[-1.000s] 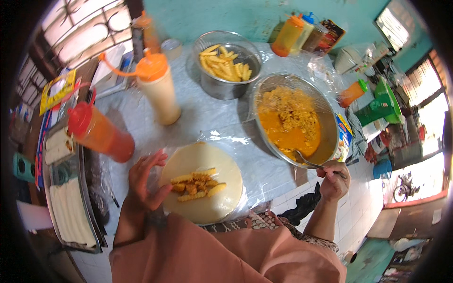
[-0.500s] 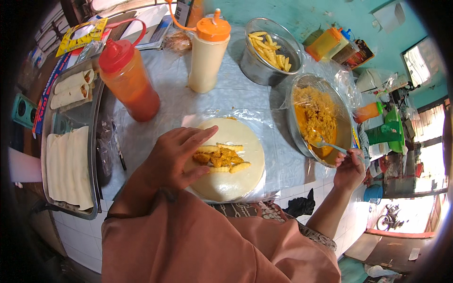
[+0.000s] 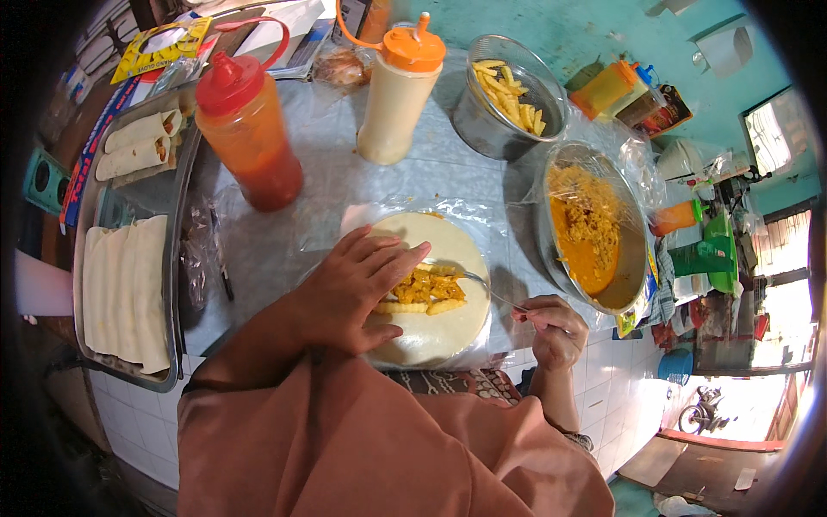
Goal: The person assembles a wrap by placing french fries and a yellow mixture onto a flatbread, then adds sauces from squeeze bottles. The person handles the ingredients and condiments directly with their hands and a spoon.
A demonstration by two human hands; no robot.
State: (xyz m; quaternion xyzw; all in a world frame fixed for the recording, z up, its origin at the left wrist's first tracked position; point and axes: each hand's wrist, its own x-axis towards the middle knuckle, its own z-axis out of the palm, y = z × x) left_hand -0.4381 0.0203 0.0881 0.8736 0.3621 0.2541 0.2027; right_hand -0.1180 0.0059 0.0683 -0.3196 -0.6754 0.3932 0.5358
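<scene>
A round, pale flatbread wrapper (image 3: 461, 332) lies on clear plastic in front of me. Shredded orange filling (image 3: 420, 286) sits at its middle, between french fries (image 3: 444, 306). My left hand (image 3: 357, 289) is open over the wrapper's left side, fingers stretched out and thumb apart, hiding the left end of the filling. From the right, my right hand (image 3: 556, 329) pinches the handle of a metal spoon (image 3: 487, 284), whose head rests at the filling. Right of the wrapper, a steel bowl (image 3: 547, 250) holds more shredded filling in orange sauce (image 3: 586, 233), partly under plastic film.
On the left, a metal tray (image 3: 175, 293) holds rolled wraps (image 3: 127, 293). Behind the wrapper stand a red-capped sauce bottle (image 3: 250, 138) and an orange-capped cream bottle (image 3: 401, 95). A strainer of fries (image 3: 508, 99) sits in a pot (image 3: 482, 133). A pen (image 3: 222, 250) lies beside the tray.
My right hand has moved left from the bowl, bringing the spoon onto the filling on the wrapper. My left hand stays over the wrapper, fingers a little more spread.
</scene>
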